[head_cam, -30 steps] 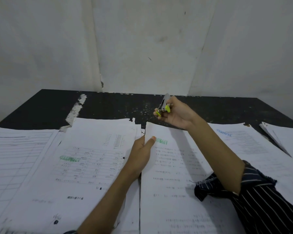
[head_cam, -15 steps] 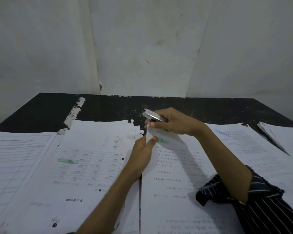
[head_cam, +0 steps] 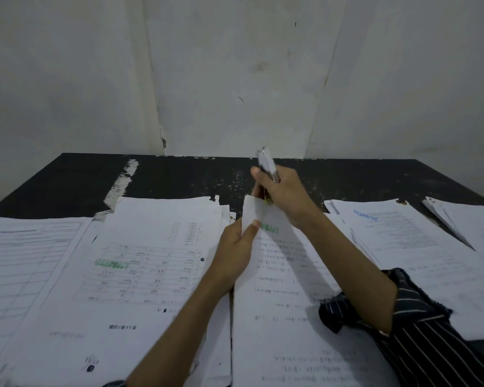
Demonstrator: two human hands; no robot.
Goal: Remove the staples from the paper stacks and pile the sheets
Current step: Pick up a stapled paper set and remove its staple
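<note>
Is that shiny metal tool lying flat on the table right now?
No, the right hand grips the staple remover upright, at the far corner of the paper stack.

- The right hand [head_cam: 285,196] is raised clear of the paper a second ago. It drops to the stack [head_cam: 285,275] half a second ago and now sits at its far-left corner, back of the hand up.
- The staple remover [head_cam: 267,163] lies nearly flat and points left half a second ago. It is now tipped up, with its metal end above the fingers, pointing up and away.
- Its yellow-green part, plain a second ago, now shows only as a sliver under the hand.
- The top sheet's corner [head_cam: 252,210], flat before, now curls up against the right hand.
</note>
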